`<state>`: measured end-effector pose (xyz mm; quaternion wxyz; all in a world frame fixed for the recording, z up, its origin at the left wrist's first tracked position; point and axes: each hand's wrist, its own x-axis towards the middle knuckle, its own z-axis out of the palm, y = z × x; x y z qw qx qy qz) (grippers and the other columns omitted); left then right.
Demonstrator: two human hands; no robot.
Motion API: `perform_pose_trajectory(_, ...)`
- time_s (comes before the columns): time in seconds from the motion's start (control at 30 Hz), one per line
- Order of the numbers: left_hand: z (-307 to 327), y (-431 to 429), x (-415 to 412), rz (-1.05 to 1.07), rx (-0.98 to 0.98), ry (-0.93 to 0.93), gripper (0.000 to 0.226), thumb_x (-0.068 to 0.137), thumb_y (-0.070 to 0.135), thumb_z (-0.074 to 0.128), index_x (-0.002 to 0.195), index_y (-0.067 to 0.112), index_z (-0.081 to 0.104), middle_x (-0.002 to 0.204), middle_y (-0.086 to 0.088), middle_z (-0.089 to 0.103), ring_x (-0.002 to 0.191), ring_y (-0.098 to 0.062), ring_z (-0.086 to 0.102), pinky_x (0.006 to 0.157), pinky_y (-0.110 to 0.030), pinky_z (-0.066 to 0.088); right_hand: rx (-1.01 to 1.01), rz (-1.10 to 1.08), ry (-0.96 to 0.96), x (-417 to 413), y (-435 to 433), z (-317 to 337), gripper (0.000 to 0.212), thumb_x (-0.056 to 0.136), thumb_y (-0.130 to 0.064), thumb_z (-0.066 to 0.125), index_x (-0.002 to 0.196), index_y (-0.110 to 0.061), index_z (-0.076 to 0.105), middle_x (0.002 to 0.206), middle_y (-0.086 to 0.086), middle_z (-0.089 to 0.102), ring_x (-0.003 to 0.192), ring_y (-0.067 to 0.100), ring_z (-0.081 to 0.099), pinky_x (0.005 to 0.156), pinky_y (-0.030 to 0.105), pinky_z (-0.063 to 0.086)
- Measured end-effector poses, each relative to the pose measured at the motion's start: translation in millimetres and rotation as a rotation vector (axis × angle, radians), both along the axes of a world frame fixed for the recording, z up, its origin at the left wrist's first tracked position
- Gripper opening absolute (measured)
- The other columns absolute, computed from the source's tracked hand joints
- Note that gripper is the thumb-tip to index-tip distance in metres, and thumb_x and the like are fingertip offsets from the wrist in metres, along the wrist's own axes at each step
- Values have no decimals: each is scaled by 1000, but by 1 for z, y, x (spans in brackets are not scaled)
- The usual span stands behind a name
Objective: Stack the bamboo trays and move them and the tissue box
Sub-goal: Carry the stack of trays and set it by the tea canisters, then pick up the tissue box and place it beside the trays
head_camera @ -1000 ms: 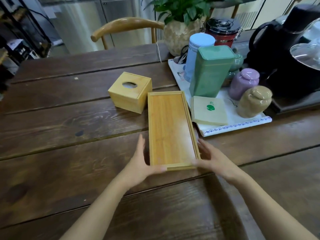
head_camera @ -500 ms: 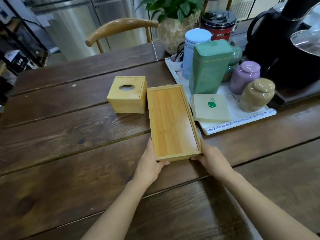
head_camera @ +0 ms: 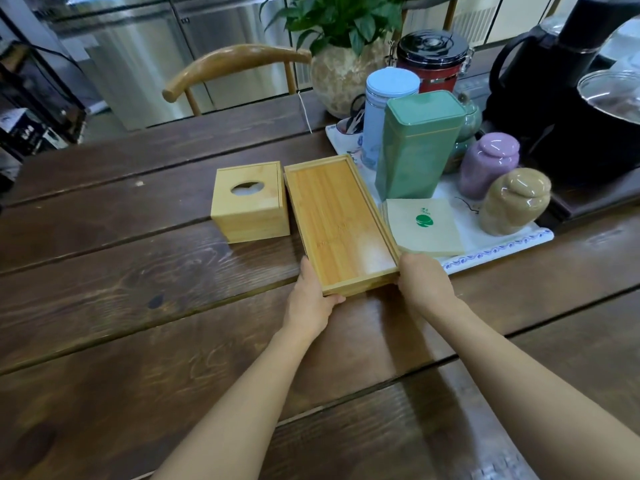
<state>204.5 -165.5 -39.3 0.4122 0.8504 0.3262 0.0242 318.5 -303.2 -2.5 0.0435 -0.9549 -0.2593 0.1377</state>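
Note:
A long bamboo tray point(head_camera: 337, 220) lies on the dark wooden table point(head_camera: 138, 306), running away from me. Its thick near edge may be more than one tray stacked; I cannot tell. My left hand point(head_camera: 311, 299) grips the tray's near left corner, thumb under the front edge. My right hand point(head_camera: 424, 284) holds the near right corner. A square bamboo tissue box point(head_camera: 250, 201) with an oval slot on top stands just left of the tray, almost touching it.
Right of the tray a white mat point(head_camera: 485, 247) carries a green tin point(head_camera: 417, 143), a blue canister point(head_camera: 388, 109), purple point(head_camera: 488, 164) and beige point(head_camera: 514, 200) jars and a napkin pack point(head_camera: 424, 225). A potted plant point(head_camera: 341, 46), a black kettle point(head_camera: 561, 98) and a chair point(head_camera: 235, 64) stand behind.
Both hands have pushed the tray away from me and it now lies alongside the tissue box. The box itself has stayed in place.

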Motion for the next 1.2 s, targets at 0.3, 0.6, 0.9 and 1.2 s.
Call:
perform_pose_trajectory(0.3, -3, 1, 10, 13, 10, 4, 87, 76, 19, 77, 141, 13, 21, 132, -12, 52, 122, -30, 50, 98, -48, 45, -191, 118, -49, 23, 8, 15, 23, 86, -8, 53, 109, -4, 55, 110, 15, 62, 99, 34, 61, 67, 33, 38)
perform_pose_trajectory(0.6, -1, -2, 14, 26, 28, 28, 90, 77, 21, 76, 144, 10, 17, 137, -12, 50, 123, -31, 49, 98, -48, 44, -175, 129, 96, 39, 11, 19, 33, 82, -20, 68, 107, -2, 56, 110, 19, 62, 98, 36, 61, 67, 32, 39)
perform_pose_trajectory(0.9, 43, 29, -18, -19, 98, -40, 92, 79, 55, 63, 150, 18, 17, 157, -1, 25, 143, -21, 24, 116, -44, 25, 134, 67, 47, 38, 39, 75, 30, 88, -25, 58, 113, -8, 56, 109, 11, 64, 100, 32, 59, 77, 34, 44)
perform_pose_trajectory(1.2, 71, 148, 14, 561, 12, -99, 66, 94, 32, 51, 148, 10, 21, 155, -11, 30, 138, -31, 33, 112, -44, 31, 702, -150, 610, 13, 171, 53, 61, 93, -33, 53, 143, -3, 32, 146, 15, 42, 132, 30, 41, 104, 38, 37)
